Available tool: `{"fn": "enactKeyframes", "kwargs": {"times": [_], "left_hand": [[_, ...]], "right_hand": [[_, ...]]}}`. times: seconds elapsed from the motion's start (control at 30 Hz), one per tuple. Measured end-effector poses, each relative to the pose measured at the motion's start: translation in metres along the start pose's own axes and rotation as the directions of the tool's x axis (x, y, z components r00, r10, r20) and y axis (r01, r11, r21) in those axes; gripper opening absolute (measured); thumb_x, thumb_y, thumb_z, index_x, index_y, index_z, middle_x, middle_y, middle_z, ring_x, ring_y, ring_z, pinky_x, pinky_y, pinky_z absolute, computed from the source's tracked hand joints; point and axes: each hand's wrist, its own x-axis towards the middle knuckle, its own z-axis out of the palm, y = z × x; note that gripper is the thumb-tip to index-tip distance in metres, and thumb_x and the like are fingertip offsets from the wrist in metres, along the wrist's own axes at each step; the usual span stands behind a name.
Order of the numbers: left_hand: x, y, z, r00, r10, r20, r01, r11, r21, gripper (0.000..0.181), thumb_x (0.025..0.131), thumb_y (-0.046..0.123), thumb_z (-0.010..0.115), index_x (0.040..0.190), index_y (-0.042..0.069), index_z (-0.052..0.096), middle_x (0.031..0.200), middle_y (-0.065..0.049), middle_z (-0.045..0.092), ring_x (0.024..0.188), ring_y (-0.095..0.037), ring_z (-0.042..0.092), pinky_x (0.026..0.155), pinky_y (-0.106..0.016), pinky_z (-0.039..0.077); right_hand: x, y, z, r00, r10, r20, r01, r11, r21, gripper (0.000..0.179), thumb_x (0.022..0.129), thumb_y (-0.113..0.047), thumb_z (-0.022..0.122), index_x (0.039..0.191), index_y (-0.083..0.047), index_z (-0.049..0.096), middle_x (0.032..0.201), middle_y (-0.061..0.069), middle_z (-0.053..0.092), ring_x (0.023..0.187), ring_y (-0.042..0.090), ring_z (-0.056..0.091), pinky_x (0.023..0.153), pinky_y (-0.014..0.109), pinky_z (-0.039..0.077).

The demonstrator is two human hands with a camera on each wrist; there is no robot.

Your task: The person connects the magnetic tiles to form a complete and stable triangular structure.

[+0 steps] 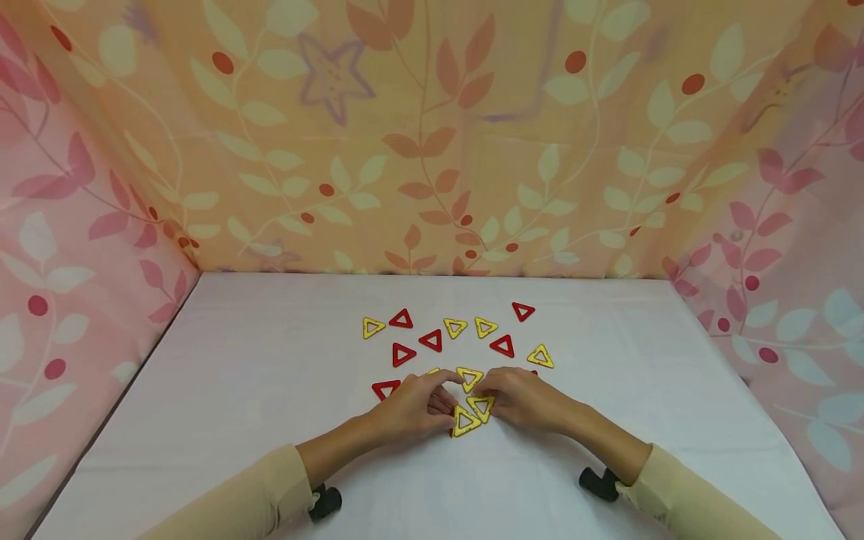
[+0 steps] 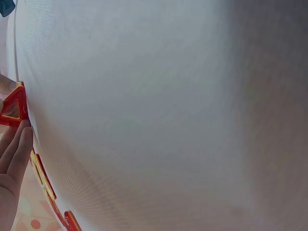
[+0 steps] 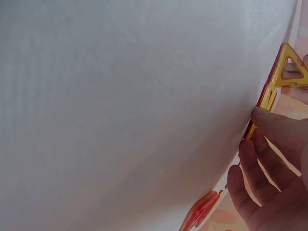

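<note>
In the head view my left hand [image 1: 421, 405] holds a triangular tile at the near end of a small cluster, its index finger reaching to a yellow tile [image 1: 469, 378] behind. The nearest yellow tile [image 1: 466, 422] is raised; a red triangular tile [image 2: 15, 108] stands by the left fingers in the left wrist view. My right hand [image 1: 523, 397] pinches another yellow triangular tile [image 1: 481, 407], which meets the near one. In the right wrist view a yellow tile [image 3: 284, 72] stands tilted up beyond the right thumb. The fingers partly hide where the tiles join.
Loose red tiles [image 1: 403, 355] and yellow tiles [image 1: 541, 356] lie scattered behind the hands on the white table [image 1: 270, 360]. A red tile [image 1: 386, 389] is partly covered by the left hand. Patterned cloth [image 1: 432, 150] walls the back and sides.
</note>
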Motion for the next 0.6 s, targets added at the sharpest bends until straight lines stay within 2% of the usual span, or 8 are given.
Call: {"fn": "enactKeyframes", "kwargs": {"times": [0.37,0.6], "left_hand": [[0.0001,0.0004,0.0009,1.000,0.002,0.001,-0.002,1.000,0.000,0.053,0.087,0.007,0.077,0.134,0.008,0.053,0.104,-0.001,0.073,0.090,-0.002,0.068,0.079,-0.015,0.053],[-0.0007,0.0009,0.0008,1.000,0.001,-0.003,-0.001,1.000,0.001,0.053,0.087,0.006,0.076,0.134,0.008,0.053,0.104,-0.001,0.073,0.092,-0.005,0.069,0.079,-0.015,0.053]], "right_hand": [[0.0021,-0.0048,0.0003,0.998,0.058,-0.003,-0.058,0.998,-0.009,0.031,0.087,-0.011,0.077,0.118,-0.014,0.072,0.103,-0.008,0.067,0.095,0.006,0.059,0.088,0.034,0.053],[0.0010,-0.0074,0.0018,0.999,0.042,-0.021,-0.042,0.999,0.012,0.033,0.087,-0.013,0.076,0.119,-0.010,0.071,0.105,-0.004,0.068,0.093,0.010,0.059,0.086,0.033,0.052]]}}
